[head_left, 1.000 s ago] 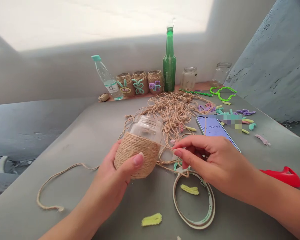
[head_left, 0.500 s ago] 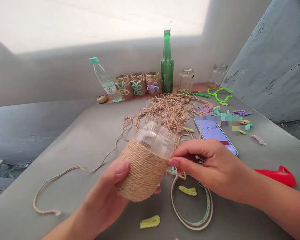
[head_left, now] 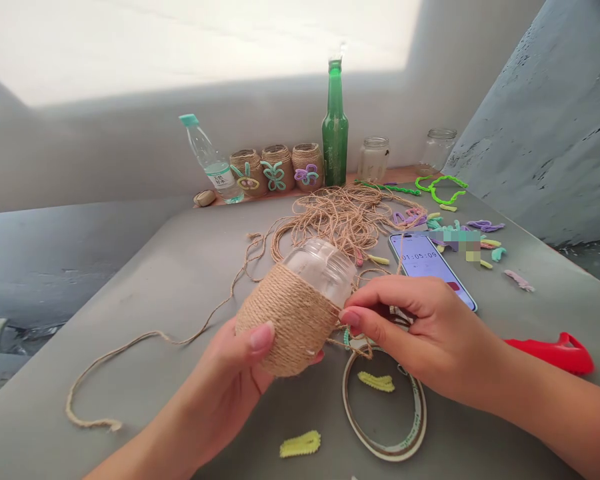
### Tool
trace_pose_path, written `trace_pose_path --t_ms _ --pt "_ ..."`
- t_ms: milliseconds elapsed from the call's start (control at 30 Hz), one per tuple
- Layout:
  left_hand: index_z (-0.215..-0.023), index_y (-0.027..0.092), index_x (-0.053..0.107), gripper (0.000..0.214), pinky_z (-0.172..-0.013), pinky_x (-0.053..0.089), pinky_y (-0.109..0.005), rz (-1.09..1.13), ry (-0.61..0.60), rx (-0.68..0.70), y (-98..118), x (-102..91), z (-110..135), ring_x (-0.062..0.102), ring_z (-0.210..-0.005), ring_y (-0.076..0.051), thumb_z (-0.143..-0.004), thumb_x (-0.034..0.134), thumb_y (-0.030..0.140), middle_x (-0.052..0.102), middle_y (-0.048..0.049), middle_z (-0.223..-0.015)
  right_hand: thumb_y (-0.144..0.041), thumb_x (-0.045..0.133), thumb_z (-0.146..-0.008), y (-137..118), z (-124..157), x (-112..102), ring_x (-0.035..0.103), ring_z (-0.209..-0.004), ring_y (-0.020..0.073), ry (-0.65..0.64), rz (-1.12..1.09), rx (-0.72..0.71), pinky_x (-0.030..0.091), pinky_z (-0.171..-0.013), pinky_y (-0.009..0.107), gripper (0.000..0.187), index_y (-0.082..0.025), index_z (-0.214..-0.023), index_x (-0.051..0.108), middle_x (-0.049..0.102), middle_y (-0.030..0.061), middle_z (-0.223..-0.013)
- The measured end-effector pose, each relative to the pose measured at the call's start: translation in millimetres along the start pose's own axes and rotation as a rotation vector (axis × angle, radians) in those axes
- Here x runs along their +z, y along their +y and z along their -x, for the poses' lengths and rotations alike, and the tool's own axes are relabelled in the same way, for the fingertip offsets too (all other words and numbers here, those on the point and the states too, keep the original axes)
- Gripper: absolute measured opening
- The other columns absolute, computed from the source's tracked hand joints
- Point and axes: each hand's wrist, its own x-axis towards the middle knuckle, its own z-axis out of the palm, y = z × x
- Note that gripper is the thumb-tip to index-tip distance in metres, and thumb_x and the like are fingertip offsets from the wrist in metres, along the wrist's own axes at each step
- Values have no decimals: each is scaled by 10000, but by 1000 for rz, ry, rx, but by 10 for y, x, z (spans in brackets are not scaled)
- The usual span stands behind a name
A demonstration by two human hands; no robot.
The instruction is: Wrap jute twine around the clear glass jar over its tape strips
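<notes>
Twine-wrapped jar (head_left: pixel 293 327) in left hand (head_left: pixel 220 380)

Just beyond the right hand (head_left: pixel 425 337), a pixelated patch (head_left: pixel 461 244) covers the area past the top of the phone (head_left: pixel 423 263) (nothing beneath it can be read). Its fingertips (head_left: pixel 350 319) hide whatever lies between them; the left hand's (head_left: pixel 225 390) fingers disappear behind the twine-wrapped jar (head_left: pixel 290 327), and both forearms run off the frame.

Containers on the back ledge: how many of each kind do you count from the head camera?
Twine-wrapped jars: 3
Bare glass jars: 2
Green glass bottle: 1
Plastic water bottle: 1
Total: 7
</notes>
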Motion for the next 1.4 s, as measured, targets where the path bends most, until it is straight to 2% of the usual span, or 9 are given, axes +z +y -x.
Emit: trace_pose_path --t_ms 133,300,567,633,800,967,1100,1300,1400 --pt "-1416 340 654 464 -945 662 -478 115 22 -12 32 38 19 718 -1214 -332 -953 659 356 817 -57 -1260 -314 617 -1039 -21 -10 -1 584 -709 98 0 47 -42 447 -645 211 203 -214 -902 730 693 -31 -790" --pt "-1368 279 700 450 -892 679 -476 168 61 -17 110 80 6 785 -1091 -358 -931 659 376 828 -114 -1237 -294 615 -1039 -12 -19 6 573 -684 102 -8 64 -73 434 -623 220 198 -214 -907 740 674 -27 -760" --pt "-1277 165 759 466 -900 665 -482 205 -43 -91 103 74 15 788 -1070 -376 -981 555 462 825 -186 -1210 -302 630 -1028 -26 -18 4 587 -691 102 -38 47 -62 439 -624 227 199 -193 -917 755 691 -21 -770" --pt "-1279 204 760 454 -875 670 -476 170 -35 -85 85 66 14 772 -1089 -365 -965 600 490 824 -152 -1226 -279 645 -1017 -27 -19 5 586 -677 96 -18 54 -67 432 -617 224 194 -190 -874 742 691 -27 -755" --pt "-1347 361 705 519 -811 661 -315 -55 30 29 27 45 -7 744 -1043 -251 -844 827 405 836 -20 -1185 -254 645 -1015 1 -8 21 588 -688 87 -7 66 -99 437 -634 213 166 -190 -888 730 687 -33 -768" --pt "-1437 352 630 498 -852 680 -380 31 93 25 55 72 -17 743 -1112 -288 -942 688 355 821 -28 -1236 -240 648 -1016 -2 10 26 601 -716 86 6 77 -154 443 -659 208 116 -202 -947 733 693 -31 -805" --pt "-1512 338 531 599 -838 691 -432 153 149 18 110 77 -12 791 -1041 -326 -934 679 397 831 -77 -1219 -220 624 -1025 -16 4 16 591 -705 96 14 107 -186 438 -648 217 120 -204 -957 722 671 -23 -793" --pt "-1244 265 757 348 -814 690 -409 244 32 -28 129 93 -8 814 -1019 -355 -942 660 410 846 -134 -1177 -240 599 -1044 16 5 15 586 -706 106 -34 88 -183 438 -656 233 158 -198 -1011 747 663 -11 -786" --pt "-1205 182 786 398 -843 679 -396 250 -18 -60 121 104 -15 814 -1007 -347 -969 604 445 844 -180 -1158 -258 604 -1044 23 7 21 576 -695 100 -35 91 -173 430 -647 234 172 -187 -1011 758 663 -12 -775"
